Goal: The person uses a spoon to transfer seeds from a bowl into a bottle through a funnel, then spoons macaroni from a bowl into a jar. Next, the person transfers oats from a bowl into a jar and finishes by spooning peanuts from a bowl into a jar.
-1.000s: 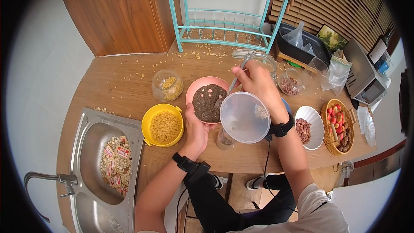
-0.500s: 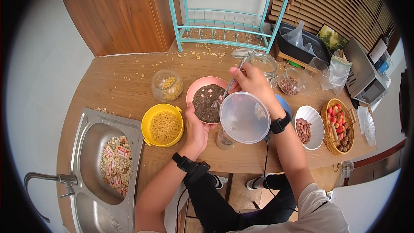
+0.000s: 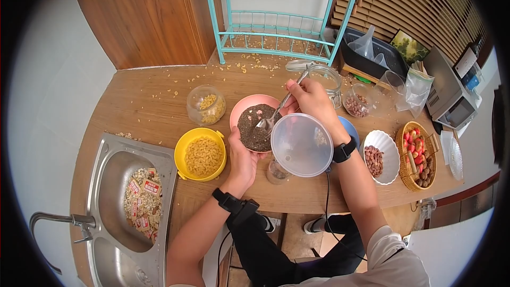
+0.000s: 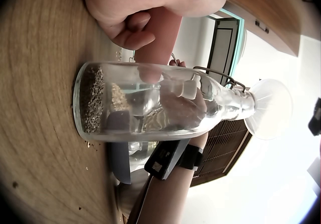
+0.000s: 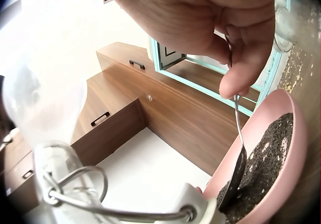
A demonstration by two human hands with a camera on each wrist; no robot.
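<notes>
My left hand [image 3: 243,166] holds a pink bowl [image 3: 234,113] by its near left side, thumb at the rim. Dark fine grains [image 3: 249,127] with a few pale pieces fill much of it. My right hand [image 3: 317,107] pinches the handle of a metal spoon [image 5: 236,176], whose head lies in the grains, tilted down. Just right of the bowl, a clear funnel [image 3: 302,146] sits in the mouth of a swing-top glass bottle [image 4: 150,131]. That bottle stands upright on the counter with a layer of dark grains [image 4: 93,103] at its bottom.
Left of the bowl are a yellow bowl of macaroni [image 3: 224,151] and a glass jar [image 3: 194,95]. Rightward stand an open clip-top jar [image 3: 332,77], a blue bowl [image 3: 348,127], a white fluted dish [image 3: 390,154] and a wicker basket [image 3: 402,172]. A sink [image 3: 106,180] lies at left.
The spoon has moved left from the bowl's right edge beside the funnel into the grains, and its head now dips among them. The left hand and bowl have stayed put.
</notes>
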